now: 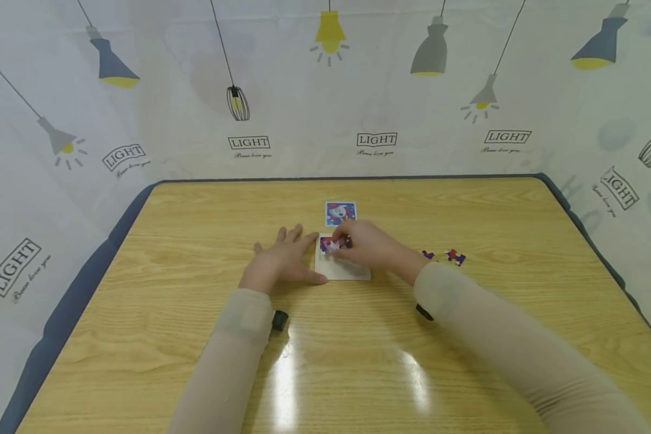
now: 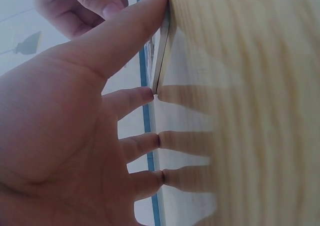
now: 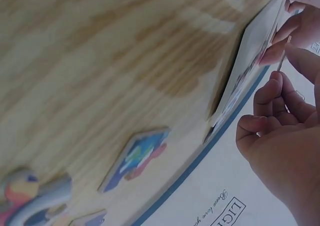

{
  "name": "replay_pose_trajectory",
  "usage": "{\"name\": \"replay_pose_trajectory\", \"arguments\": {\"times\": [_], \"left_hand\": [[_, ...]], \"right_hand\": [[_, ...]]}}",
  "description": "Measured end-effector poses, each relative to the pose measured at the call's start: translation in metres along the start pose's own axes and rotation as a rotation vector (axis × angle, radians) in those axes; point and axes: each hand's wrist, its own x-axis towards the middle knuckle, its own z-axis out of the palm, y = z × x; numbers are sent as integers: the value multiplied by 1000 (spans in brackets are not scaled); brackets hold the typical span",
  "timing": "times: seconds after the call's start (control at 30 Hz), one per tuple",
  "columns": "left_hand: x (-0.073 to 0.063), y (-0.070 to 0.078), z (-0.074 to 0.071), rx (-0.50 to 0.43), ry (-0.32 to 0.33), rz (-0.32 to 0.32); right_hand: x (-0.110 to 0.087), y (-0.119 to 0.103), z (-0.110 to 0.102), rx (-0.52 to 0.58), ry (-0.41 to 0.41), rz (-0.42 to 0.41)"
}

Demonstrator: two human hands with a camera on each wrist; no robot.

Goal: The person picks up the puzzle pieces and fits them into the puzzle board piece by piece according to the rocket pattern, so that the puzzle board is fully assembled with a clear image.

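A pale puzzle board (image 1: 352, 273) lies on the table, with colourful pieces set in its upper left part. My right hand (image 1: 371, 244) is over the board, pinching a thin puzzle piece (image 3: 283, 57) between thumb and finger; that piece's picture is mostly hidden. My left hand (image 1: 284, 262) rests on the table at the board's left side, fingers spread. In the left wrist view its thumb and a fingertip touch the board's edge (image 2: 161, 61).
Behind the board lies a small picture card (image 1: 340, 212). Loose puzzle pieces (image 1: 456, 257) are to the right, near the right forearm. A printed curtain (image 1: 304, 108) stands behind the wooden table (image 1: 195, 217).
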Motion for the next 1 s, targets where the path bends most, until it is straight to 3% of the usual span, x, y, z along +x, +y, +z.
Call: {"name": "replay_pose_trajectory", "arguments": {"times": [0.73, 1.0], "left_hand": [[0, 2, 0, 2, -2, -6], [1, 1, 2, 8, 10, -2]], "right_hand": [[6, 5, 17, -36, -30, -34], [5, 3, 16, -56, -29, -2]]}}
